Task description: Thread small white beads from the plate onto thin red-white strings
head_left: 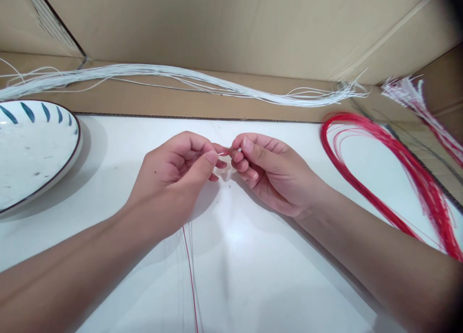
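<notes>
My left hand (177,166) is closed, its thumb and index finger pinching thin wires near their ends. A short white tip and a bit of red show between the two hands. Below my left wrist hangs a thin red wire (190,275), with a pale wire close beside it. Just to the right, my right hand (275,171) is closed too, with a small white piece (239,150) between thumb and index finger. It looks like a tiny connector, but its exact kind is too small to tell. The fingertips of both hands almost meet above the white table (253,275).
A long bundle of white wires (159,72) lies across the cardboard at the back. On the right is a looped bundle of red wires (331,152), and beyond it red wires with white ends (407,94). A plate with blue leaf marks (34,154) stands at left.
</notes>
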The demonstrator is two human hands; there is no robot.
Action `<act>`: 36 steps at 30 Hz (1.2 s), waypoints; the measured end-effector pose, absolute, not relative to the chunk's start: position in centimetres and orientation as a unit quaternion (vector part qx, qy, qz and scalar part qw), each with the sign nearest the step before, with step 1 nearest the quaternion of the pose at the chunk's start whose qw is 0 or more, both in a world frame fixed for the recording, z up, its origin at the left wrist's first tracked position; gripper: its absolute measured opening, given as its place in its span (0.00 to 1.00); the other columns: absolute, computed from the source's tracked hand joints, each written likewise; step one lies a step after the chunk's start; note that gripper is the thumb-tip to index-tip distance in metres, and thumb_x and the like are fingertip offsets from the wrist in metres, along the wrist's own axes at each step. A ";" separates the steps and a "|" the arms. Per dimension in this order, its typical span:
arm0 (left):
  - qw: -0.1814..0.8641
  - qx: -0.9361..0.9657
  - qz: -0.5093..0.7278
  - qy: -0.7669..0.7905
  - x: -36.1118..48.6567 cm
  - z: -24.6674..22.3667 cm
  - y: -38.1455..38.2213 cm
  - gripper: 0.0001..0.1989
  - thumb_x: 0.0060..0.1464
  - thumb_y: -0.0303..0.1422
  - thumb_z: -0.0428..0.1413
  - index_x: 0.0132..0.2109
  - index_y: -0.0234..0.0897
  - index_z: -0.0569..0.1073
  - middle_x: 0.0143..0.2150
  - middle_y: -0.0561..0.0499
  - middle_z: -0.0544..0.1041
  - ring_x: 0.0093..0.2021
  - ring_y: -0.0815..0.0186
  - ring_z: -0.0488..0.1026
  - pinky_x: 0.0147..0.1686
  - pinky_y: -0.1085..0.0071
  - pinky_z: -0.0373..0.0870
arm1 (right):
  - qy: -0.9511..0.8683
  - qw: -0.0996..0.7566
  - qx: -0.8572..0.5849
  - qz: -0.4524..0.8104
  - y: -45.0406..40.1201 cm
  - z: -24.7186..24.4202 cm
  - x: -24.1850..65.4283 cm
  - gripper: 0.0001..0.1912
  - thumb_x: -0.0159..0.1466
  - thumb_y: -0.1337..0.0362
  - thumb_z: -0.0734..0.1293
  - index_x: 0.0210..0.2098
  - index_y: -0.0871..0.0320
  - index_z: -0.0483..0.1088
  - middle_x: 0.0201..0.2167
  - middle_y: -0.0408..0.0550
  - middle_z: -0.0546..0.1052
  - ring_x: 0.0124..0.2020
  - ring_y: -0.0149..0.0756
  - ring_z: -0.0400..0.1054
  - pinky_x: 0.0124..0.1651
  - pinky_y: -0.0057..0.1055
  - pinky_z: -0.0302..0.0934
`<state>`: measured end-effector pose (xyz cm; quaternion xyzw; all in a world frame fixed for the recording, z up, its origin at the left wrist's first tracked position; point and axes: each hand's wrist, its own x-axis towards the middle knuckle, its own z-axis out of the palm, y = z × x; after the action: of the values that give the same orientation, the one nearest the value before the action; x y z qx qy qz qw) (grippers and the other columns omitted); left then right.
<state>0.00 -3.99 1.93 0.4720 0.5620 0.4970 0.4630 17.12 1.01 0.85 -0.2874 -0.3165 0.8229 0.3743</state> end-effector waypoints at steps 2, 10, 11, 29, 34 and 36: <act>0.456 0.471 0.496 0.570 0.2 2.0 -4.0 0.07 0.60 0.33 0.61 0.32 0.43 0.78 0.40 0.54 0.85 0.34 0.68 0.80 0.35 0.71 0.79 | -0.325 0.380 -0.287 0.817 0.9 0.9 17.0 0.08 0.60 0.65 0.79 0.30 0.61 0.79 0.23 0.39 0.77 0.21 0.18 0.67 0.26 0.12 0.65; 0.455 0.462 0.491 0.582 0.3 2.1 -3.9 0.08 0.60 0.33 0.61 0.31 0.43 0.78 0.35 0.53 0.84 0.34 0.66 0.81 0.35 0.71 0.79 | -0.322 0.372 -0.304 0.816 0.7 0.8 17.0 0.07 0.62 0.65 0.77 0.30 0.62 0.80 0.24 0.41 0.77 0.24 0.18 0.68 0.29 0.12 0.67; 0.457 0.461 0.492 0.580 0.3 2.1 -3.9 0.08 0.60 0.32 0.61 0.31 0.42 0.78 0.35 0.53 0.84 0.34 0.66 0.81 0.36 0.72 0.79 | -0.317 0.370 -0.304 0.819 0.8 0.8 17.1 0.06 0.61 0.66 0.77 0.31 0.62 0.80 0.26 0.41 0.78 0.25 0.18 0.70 0.30 0.12 0.68; 0.402 0.502 0.490 0.589 0.0 1.4 -4.3 0.06 0.60 0.36 0.62 0.33 0.44 0.78 0.40 0.53 0.85 0.32 0.67 0.80 0.38 0.69 0.81 | -0.397 0.408 -0.297 0.767 0.0 0.3 16.5 0.03 0.62 0.67 0.77 0.32 0.58 0.80 0.28 0.42 0.80 0.28 0.22 0.72 0.35 0.19 0.71; 0.411 0.511 0.490 0.574 0.0 1.4 -4.5 0.06 0.62 0.34 0.60 0.34 0.45 0.77 0.38 0.56 0.85 0.38 0.67 0.83 0.39 0.73 0.80 | -0.423 0.420 -0.299 0.745 -0.2 0.4 16.4 0.05 0.62 0.65 0.76 0.32 0.58 0.79 0.29 0.42 0.80 0.28 0.23 0.72 0.36 0.21 0.70; 0.409 0.518 0.487 0.572 -0.1 1.3 -4.7 0.06 0.63 0.35 0.60 0.35 0.45 0.78 0.38 0.56 0.85 0.37 0.68 0.82 0.37 0.74 0.79 | -0.430 0.422 -0.302 0.739 -0.3 0.3 16.3 0.05 0.63 0.64 0.76 0.32 0.58 0.78 0.29 0.42 0.80 0.28 0.24 0.72 0.36 0.22 0.70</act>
<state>-0.10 -4.67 1.34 0.5183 0.5716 0.4869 0.4093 16.34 -0.29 0.34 -0.3025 -0.4299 0.7389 0.4216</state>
